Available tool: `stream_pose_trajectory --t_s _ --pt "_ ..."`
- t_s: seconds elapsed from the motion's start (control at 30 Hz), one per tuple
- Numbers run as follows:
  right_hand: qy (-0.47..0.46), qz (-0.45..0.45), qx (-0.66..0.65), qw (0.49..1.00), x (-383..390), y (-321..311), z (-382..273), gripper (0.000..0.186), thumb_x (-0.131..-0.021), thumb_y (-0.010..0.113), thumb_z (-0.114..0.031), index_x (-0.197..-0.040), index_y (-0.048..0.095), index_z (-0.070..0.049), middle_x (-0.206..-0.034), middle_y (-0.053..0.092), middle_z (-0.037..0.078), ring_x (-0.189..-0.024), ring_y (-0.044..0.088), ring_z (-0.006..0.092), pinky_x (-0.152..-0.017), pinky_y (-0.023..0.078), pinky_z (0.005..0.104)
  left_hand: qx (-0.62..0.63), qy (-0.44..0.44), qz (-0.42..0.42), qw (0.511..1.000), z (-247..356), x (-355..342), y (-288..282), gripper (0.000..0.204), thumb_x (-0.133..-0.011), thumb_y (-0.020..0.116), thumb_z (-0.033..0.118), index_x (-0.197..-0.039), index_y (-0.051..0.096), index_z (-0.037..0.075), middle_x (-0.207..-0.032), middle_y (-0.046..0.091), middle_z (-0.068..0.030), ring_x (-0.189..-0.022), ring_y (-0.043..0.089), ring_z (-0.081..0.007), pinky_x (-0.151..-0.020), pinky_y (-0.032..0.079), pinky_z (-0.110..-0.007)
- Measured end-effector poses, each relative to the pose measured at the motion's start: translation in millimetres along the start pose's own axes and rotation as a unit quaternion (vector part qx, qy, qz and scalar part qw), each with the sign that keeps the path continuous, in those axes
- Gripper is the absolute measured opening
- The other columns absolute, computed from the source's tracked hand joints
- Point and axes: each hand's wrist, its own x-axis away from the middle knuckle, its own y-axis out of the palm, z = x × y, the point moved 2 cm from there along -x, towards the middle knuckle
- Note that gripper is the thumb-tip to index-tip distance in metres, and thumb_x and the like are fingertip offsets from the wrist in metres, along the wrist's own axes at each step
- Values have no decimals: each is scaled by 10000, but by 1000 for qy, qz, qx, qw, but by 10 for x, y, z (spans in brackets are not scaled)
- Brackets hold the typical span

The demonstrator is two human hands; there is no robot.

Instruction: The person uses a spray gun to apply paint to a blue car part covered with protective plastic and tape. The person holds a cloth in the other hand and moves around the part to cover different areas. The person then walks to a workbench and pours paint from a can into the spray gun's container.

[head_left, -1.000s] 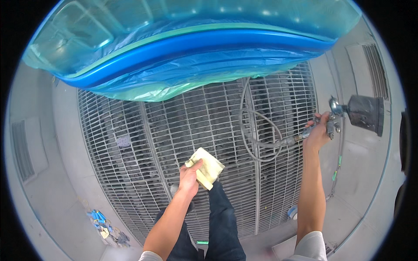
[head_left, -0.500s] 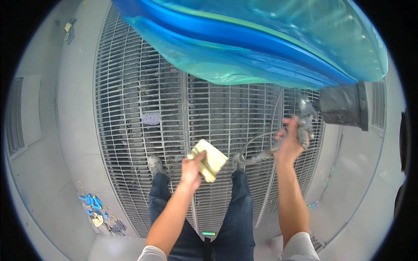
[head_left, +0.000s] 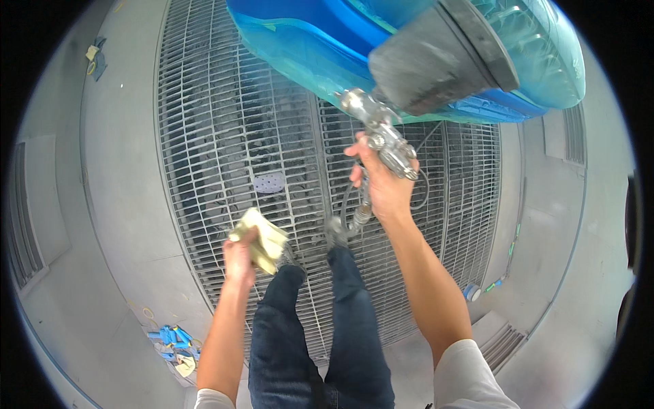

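Our right hand (head_left: 385, 187), gripping the spray gun (head_left: 381, 133), has swung to frame centre; our left (head_left: 238, 253) still clutches the cloth (head_left: 262, 238).

Blue panel (head_left: 320, 41) cut off at top edge — small blue scraps (head_left: 169, 341) on floor unidentifiable.

Steel floor grate (head_left: 225, 136); round sanding disc (head_left: 270, 183) on it; blue tape scraps (head_left: 170, 341) on grey floor (head_left: 109, 204).

A metal spray gun (head_left: 381, 136) with a grey cup tilts beneath the blue panel; a folded yellowish cloth (head_left: 262, 238) hangs lower left.
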Motion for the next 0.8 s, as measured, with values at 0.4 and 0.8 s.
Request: stream_pose_trajectory --t_s 0.4,0.8 --pt "-30 384 -57 921 240 -426 -233 208 -1046 595 -237 -1121 582 -43 -985 678 119 -552 563 137 -457 470 280 -251 29 -344 904 166 348 1373 335 -1020 654 293 -1173 727 4 -966 709 -19 -865 625 -92 -774 501 -259" --pt "54 254 24 965 82 614 -747 368 -1022 640 -309 -1227 608 -4 -1040 706 128 -576 560 121 -466 462 242 -463 181 -496 712 404 -467 80 415 -1070 474 400 -1046 681 41 -864 633 -104 -754 636 -253 -726 497 -365"
